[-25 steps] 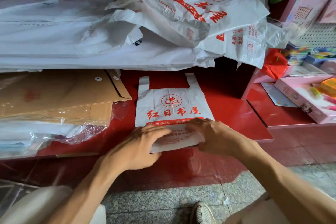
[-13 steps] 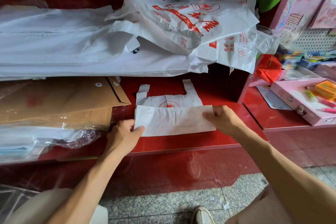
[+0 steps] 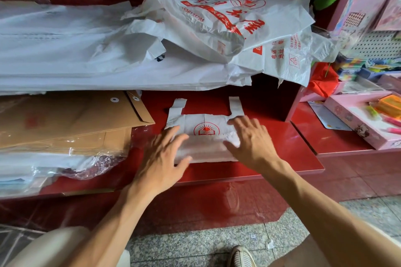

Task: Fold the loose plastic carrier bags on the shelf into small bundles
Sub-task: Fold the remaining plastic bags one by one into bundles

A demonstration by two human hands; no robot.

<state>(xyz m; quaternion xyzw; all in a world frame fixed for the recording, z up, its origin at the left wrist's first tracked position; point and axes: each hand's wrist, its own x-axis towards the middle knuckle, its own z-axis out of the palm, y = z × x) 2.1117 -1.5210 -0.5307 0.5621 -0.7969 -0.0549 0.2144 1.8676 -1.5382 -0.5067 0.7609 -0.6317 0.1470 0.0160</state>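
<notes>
A white carrier bag point(image 3: 204, 134), partly folded, is laid flat on the red shelf point(image 3: 282, 147), below the heap of loose bags point(image 3: 227, 28). It is pressed down by the left hand point(image 3: 161, 165) and the right hand point(image 3: 251, 141), each grip spread with straight fingers

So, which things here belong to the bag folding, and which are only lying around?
Belongs to the job:
- half-folded bag
- left hand, right hand, both flat on it
- pile of loose bags

Just lying about:
- brown envelopes
- pink box
</notes>
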